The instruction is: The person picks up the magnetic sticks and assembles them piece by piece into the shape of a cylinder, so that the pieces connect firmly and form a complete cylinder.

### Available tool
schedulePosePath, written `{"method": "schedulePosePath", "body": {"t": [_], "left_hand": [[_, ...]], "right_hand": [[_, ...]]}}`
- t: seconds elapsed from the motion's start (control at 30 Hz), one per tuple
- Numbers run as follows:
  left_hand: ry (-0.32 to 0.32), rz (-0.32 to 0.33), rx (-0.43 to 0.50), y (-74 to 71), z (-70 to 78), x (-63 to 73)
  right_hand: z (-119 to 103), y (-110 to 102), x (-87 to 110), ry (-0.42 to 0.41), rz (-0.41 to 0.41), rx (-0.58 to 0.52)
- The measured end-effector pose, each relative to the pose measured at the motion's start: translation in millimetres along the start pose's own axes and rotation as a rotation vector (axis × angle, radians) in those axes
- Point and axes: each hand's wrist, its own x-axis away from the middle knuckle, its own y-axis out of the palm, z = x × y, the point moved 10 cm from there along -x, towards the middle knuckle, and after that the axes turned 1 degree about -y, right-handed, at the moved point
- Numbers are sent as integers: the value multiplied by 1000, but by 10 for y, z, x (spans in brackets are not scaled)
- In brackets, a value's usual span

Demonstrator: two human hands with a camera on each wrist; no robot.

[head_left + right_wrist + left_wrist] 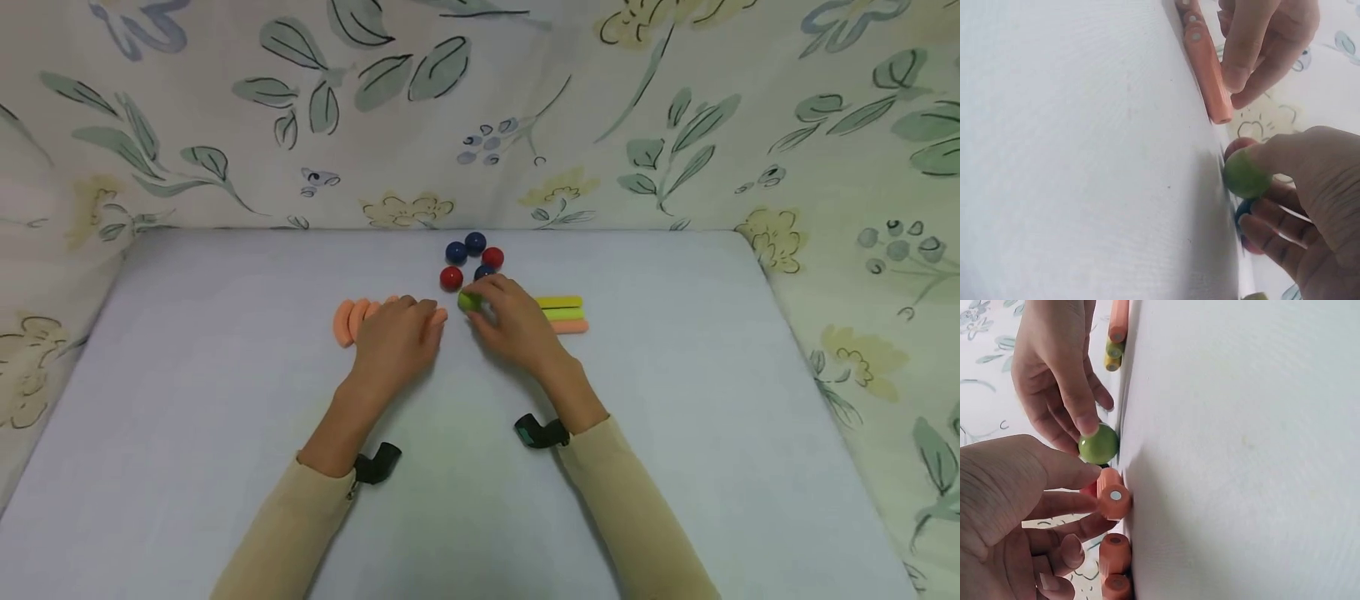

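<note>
My left hand (397, 337) pinches a curved orange magnetic stick (1114, 500) between thumb and fingers, low over the table. Part of that stick is hidden behind the hand in the head view. To its left, several more curved orange sticks (343, 323) lie side by side. A green ball (1247, 174) is pinched by my right hand (513, 325), just to the right of the held stick's end. The ball and the stick appear close but apart. Red balls (451, 278) and blue balls (456, 252) sit just beyond both hands.
Straight sticks lie stacked in a row right of my right hand: yellow (562, 302), lime (564, 314) and orange (572, 327). All rest on the white table (675, 433). A floral cloth (420, 125) hangs behind its back edge.
</note>
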Motion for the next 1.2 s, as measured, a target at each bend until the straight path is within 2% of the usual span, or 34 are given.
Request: {"method": "schedulePosePath", "body": {"t": [0.13, 0.33, 0.53, 0.67, 0.9, 1.07, 1.2], "left_hand": [[7, -11, -18, 18, 53, -7], [67, 17, -104, 44, 111, 0], [99, 29, -101, 55, 142, 5], [100, 6, -47, 52, 140, 9], [52, -52, 32, 68, 100, -1], [5, -64, 138, -22, 27, 2], [-59, -63, 241, -115, -67, 9]], "right_hand": [[6, 11, 1, 22, -20, -8], [-2, 71, 1, 34, -37, -28], [-24, 35, 0, 15, -28, -30], [-10, 26, 4, 14, -33, -27], [34, -29, 32, 29, -30, -30], [28, -93, 36, 29, -6, -58], [36, -117, 57, 31, 7, -107]]}}
